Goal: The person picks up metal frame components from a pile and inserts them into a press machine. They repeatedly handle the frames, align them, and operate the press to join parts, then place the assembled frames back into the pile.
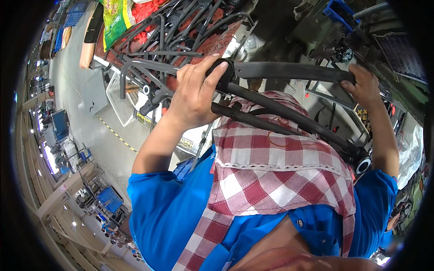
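A dark grey tubular metal frame (289, 72) is held across my front, before a red and white checked apron (271, 180). My left hand (192, 92) wraps round it beside a black round hinge (224, 85), with fingers closed over the tubes. At the far right end of its flat upper bar, my right hand (365, 86) is closed round the tube. Two lower tubes slant down to the right, toward a black end piece with a white ring (363, 165). A curved tube end (123, 83) sticks out past my left hand.
Several similar dark tubes (194, 31) lie heaped on a red surface ahead, near red small parts (143, 9) and a green and yellow bag (116, 20). Machinery (384, 45) stands at the right. A white crate (118, 106) and striped floor tape (115, 131) are at the left.
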A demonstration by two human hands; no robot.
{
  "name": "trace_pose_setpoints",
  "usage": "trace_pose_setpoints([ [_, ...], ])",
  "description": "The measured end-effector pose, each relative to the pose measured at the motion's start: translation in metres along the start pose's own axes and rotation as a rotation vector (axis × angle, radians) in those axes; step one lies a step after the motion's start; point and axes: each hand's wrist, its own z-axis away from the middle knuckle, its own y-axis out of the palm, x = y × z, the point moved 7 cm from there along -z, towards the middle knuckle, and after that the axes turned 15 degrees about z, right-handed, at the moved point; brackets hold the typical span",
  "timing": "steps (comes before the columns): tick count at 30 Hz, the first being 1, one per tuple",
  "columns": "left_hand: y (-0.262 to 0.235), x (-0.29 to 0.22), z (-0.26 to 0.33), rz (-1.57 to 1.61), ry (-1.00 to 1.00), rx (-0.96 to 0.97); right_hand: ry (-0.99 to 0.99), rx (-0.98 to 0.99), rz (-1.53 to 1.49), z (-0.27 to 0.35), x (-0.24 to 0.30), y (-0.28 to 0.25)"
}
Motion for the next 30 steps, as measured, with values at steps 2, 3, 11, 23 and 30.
trace_pose_setpoints([
  [2, 0.000, 0.003, -0.005, 0.010, 0.019, 0.009, -0.002, -0.053, -0.028, 0.003, -0.002, -0.001],
  [3, -0.001, 0.003, -0.008, 0.015, 0.029, 0.017, 0.000, -0.057, -0.061, 0.007, 0.000, -0.006],
  [11, 0.009, 0.009, -0.026, 0.088, 0.049, 0.129, 0.101, 0.026, 0.035, 0.022, 0.012, -0.019],
  [23, 0.014, 0.002, -0.035, 0.025, 0.159, 0.220, 0.123, -0.177, 0.046, 0.021, 0.022, -0.031],
  [30, 0.007, 0.002, -0.054, -0.013, -0.031, 0.262, 0.068, -0.118, -0.076, 0.027, 0.032, -0.003],
])
